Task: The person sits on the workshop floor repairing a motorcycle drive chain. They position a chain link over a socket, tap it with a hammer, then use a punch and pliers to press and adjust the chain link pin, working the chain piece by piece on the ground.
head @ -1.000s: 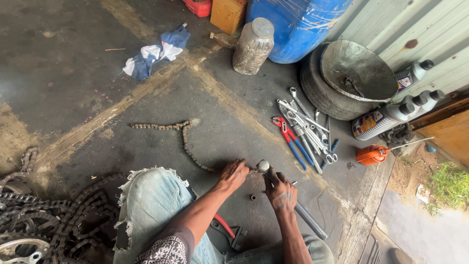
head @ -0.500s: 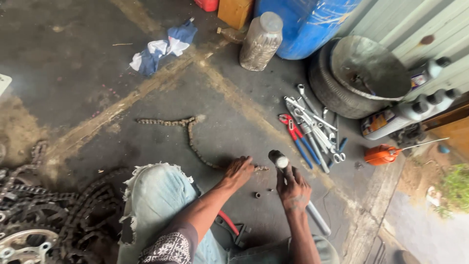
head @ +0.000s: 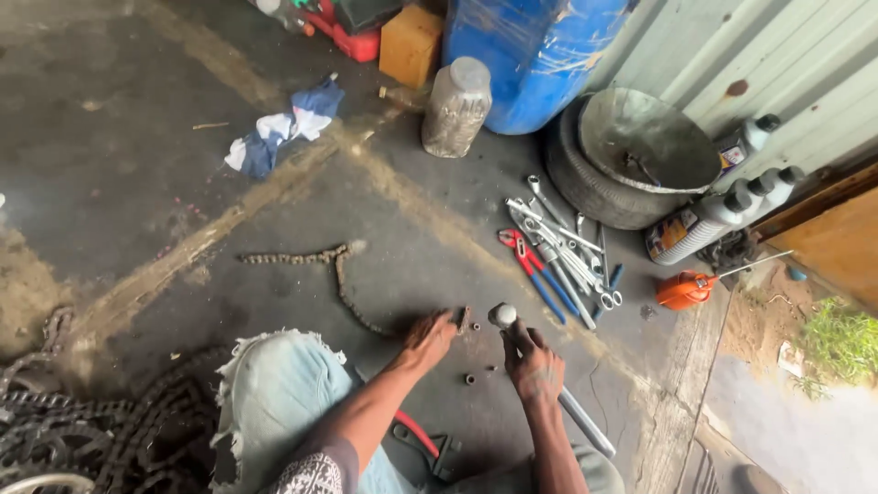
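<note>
My right hand is wrapped tight round the handle of a steel hammer with a rounded grey head, held just above the oily concrete floor. My left hand is pressed down with fingers together on the end of a rusty brown drive chain, which snakes away to the left across the floor. The chain looks heavy for its size, limp along its length but stiff sideways, and greasy, so I judge it best pinned flat close to the link nearest the hammer. Small loose metal bits lie between my hands. Spanners and red-handled pliers sit well off to the right.
</note>
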